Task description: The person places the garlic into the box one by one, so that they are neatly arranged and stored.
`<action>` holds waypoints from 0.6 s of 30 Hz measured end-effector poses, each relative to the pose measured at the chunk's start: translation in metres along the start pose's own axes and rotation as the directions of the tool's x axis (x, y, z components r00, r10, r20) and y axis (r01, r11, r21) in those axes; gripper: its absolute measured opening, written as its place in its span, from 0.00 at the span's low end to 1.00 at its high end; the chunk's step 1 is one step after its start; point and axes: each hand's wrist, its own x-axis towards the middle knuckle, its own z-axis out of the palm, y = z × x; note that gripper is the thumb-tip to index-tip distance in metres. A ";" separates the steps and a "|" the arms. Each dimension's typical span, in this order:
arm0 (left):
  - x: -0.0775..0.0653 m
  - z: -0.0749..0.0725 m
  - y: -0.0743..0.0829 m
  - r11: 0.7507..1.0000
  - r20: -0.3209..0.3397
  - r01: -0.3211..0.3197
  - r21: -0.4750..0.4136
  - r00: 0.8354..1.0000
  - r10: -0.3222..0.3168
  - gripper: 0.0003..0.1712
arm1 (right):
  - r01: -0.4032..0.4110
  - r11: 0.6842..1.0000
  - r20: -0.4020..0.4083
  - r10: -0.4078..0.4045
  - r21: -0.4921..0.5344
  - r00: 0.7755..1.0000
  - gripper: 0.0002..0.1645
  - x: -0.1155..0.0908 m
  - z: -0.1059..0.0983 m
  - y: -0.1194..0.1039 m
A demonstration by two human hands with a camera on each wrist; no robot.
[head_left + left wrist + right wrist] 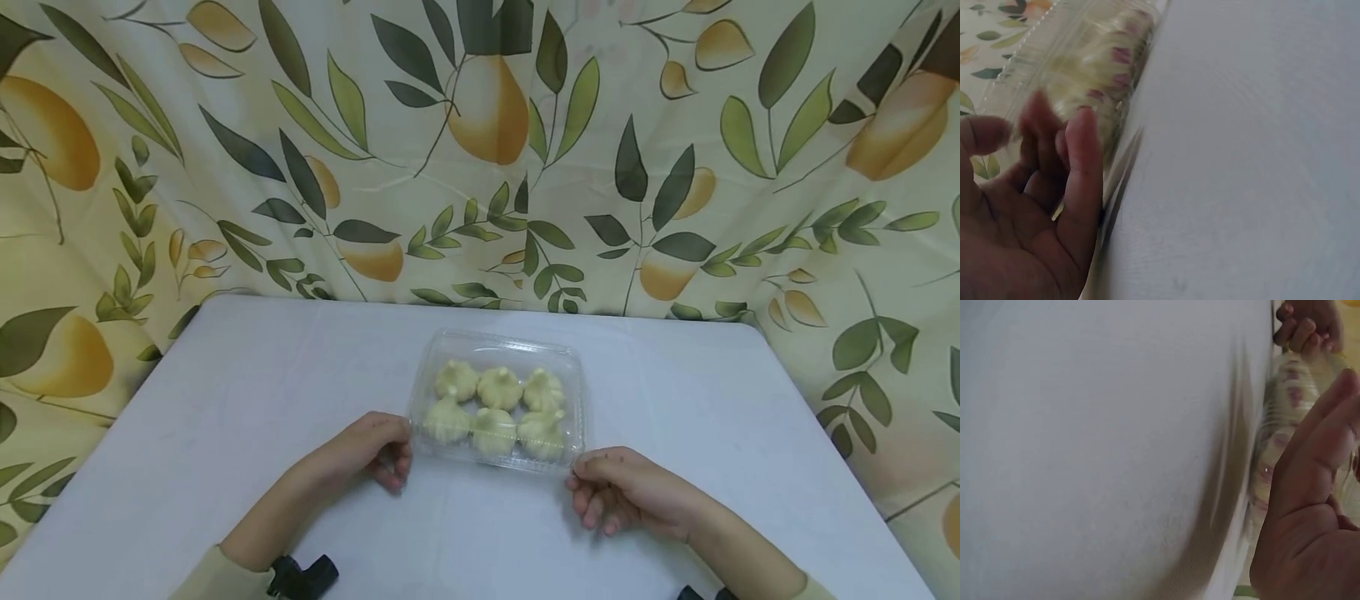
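Note:
A clear plastic clamshell box (510,338) lies near the middle of the table, its lid appearing shut. Inside it, several pale, garlic-bulb-shaped pieces (498,389) stand in two rows; purple marks show on their sides in the left wrist view. My left hand (375,446) holds the box's left edge near the front, thumb and forefinger at the rim. At the front right corner, my right hand (630,492) pinches the rim between thumb and forefinger, the other fingers loosely curled below. Blur in the left wrist view softens the left fingertips (1082,128).
A white cloth covers the table (262,358). Behind and on both sides hangs a curtain (480,200) printed with leaves and yellow fruit. Dark wrist devices (303,577) sit on both forearms.

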 end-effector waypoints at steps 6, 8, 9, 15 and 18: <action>-0.003 0.002 0.002 0.999 0.045 0.016 -0.029 0.999 -0.015 0.14 | 0.034 0.999 -0.008 -0.034 -0.007 0.999 0.14 0.002 0.001 0.003; -0.003 0.003 0.002 0.999 0.036 0.020 -0.042 0.999 -0.019 0.13 | 0.036 0.999 -0.012 -0.036 0.023 0.999 0.13 0.002 0.002 0.004; -0.003 0.004 0.003 0.999 0.033 0.022 -0.044 0.999 -0.021 0.13 | 0.036 0.999 -0.016 -0.035 0.033 0.999 0.13 0.002 0.003 0.005; -0.004 0.003 0.002 0.999 0.036 0.031 -0.042 0.999 -0.030 0.14 | 0.019 0.998 -0.006 -0.019 -0.062 1.000 0.17 -0.002 0.001 0.003; -0.006 -0.001 0.003 0.999 0.091 0.049 -0.001 0.995 -0.048 0.16 | -0.027 0.961 -0.072 0.007 -0.275 0.997 0.24 -0.011 -0.008 -0.010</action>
